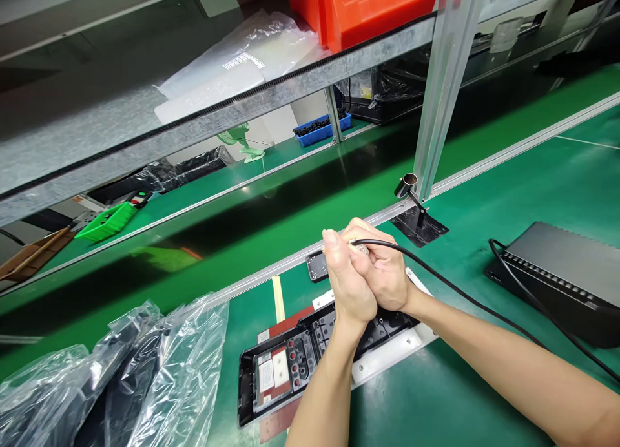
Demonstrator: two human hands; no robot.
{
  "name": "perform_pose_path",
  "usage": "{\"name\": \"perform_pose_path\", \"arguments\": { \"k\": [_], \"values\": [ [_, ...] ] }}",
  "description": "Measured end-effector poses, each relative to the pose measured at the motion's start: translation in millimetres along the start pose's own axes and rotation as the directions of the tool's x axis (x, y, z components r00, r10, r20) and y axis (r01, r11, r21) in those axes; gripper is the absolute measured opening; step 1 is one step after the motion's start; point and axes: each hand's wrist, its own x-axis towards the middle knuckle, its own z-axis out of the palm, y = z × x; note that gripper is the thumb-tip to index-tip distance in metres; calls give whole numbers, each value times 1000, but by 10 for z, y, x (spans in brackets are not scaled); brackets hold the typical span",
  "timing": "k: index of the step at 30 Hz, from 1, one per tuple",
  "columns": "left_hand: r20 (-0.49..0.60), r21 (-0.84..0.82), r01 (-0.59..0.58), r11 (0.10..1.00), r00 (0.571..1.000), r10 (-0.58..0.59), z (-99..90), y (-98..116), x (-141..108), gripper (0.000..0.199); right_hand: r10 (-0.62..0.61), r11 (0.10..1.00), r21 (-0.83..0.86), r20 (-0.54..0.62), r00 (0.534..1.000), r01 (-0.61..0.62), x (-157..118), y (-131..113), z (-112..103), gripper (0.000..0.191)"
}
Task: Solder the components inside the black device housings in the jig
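Note:
Close together above the workbench, my left hand (349,285) and my right hand (390,272) are closed around the end of a black cable (426,259). The cable comes out at the top between my fingers and runs right over the bench. Something small and pale shows at its gripped end, too covered to name. Below my hands lies a long black plastic housing (247,389), open side up, with red-ringed holes and a pale label inside. It rests on a white fixture block (387,356). My hands and forearms hide its middle.
Clear plastic bags (179,369) with dark contents lie at left. A black metal box (562,272) stands at right. A small black tray (317,266) sits behind the housing. Near the upright post (443,98) is a metal ring holder (407,185). A shelf carries an orange bin (378,14).

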Motion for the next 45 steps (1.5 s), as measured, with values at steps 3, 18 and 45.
{"name": "perform_pose_path", "arguments": {
  "k": [3,18,45],
  "values": [
    [3,-22,-3,1000,1000,3,1,-7,-5,60,2,1000,6,3,1000,-2,-4,-1,0,36],
    [12,-53,27,998,1000,-27,1,-33,-9,61,11,1000,-11,8,1000,-11,-13,25,-8,32],
    [16,-14,20,1000,1000,-20,0,-29,-4,63,29,999,-28,-2,1000,-29,-25,15,-2,29]
  ]
}}
